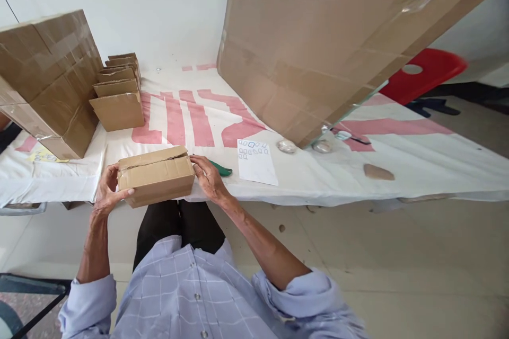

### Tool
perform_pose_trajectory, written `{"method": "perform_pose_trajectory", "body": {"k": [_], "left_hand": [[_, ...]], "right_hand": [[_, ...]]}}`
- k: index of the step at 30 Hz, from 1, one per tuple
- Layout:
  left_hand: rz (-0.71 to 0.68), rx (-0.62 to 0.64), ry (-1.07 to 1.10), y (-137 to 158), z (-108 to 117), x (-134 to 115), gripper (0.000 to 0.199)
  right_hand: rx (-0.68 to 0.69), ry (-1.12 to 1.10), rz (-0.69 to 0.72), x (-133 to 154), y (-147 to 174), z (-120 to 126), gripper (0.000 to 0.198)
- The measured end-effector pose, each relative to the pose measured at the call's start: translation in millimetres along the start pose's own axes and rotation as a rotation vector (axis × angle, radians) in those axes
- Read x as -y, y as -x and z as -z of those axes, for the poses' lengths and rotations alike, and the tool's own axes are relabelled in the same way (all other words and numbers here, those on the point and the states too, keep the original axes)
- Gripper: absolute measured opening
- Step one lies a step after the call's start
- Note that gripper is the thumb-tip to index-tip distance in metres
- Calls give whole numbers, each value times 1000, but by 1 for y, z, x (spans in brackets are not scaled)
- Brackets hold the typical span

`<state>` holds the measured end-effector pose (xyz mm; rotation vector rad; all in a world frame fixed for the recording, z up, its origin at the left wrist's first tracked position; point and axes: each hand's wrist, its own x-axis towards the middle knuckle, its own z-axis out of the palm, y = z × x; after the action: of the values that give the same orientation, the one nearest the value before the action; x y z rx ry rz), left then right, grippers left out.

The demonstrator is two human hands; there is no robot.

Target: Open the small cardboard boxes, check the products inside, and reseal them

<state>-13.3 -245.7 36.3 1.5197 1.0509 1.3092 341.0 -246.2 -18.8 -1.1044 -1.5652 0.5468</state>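
Note:
A small brown cardboard box [159, 180] is held between my two hands at the table's front edge. Its top flaps are folded in, with a narrow gap along the far seam. My left hand [106, 190] grips the left end, thumb on the near face. At the right end, my right hand [209, 177] presses with its fingers on the far corner. Just beyond that hand lies a green object [220, 169], partly hidden by it. A white sheet of paper [257, 163] with small drawn shapes rests to the right.
Stacked closed boxes [55, 79] stand at the left, beside a row of open-flapped boxes [118, 108]. A large cardboard panel [310, 53] leans at the back right. Tape rolls [286, 146], a cardboard scrap [378, 172] and a red chair [421, 74] are on the right.

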Motion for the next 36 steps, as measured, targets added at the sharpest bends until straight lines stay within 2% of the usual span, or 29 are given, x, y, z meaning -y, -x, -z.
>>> {"method": "perform_pose_trajectory", "body": {"k": [4,9,13,18,21,25,27,29,31,36], "left_hand": [[4,40,-56,2,2,-4,86],[23,36,-123,9,1,-8,79],[24,25,-119,14,-3,-10,81],[20,41,-104,19,-7,-11,84],[26,45,-115,21,-9,-13,84],[14,69,-145,22,-10,-15,80],[10,77,-163,23,-11,-15,79],[12,79,-179,24,-12,-15,77],[11,78,-191,25,-14,-14,75],[-11,89,-222,32,-21,-17,75]], "right_hand": [[25,337,-35,-26,2,21,41],[189,696,-157,-43,6,36,34],[211,838,-172,-52,8,40,27],[220,889,-231,-57,8,41,24],[168,844,-249,-55,9,39,26],[-123,592,-231,-42,2,44,34],[-211,427,-189,-24,-6,50,38],[-178,266,-164,0,-15,56,43],[-55,151,-136,29,-22,59,47],[217,105,55,88,-37,52,38]]}}
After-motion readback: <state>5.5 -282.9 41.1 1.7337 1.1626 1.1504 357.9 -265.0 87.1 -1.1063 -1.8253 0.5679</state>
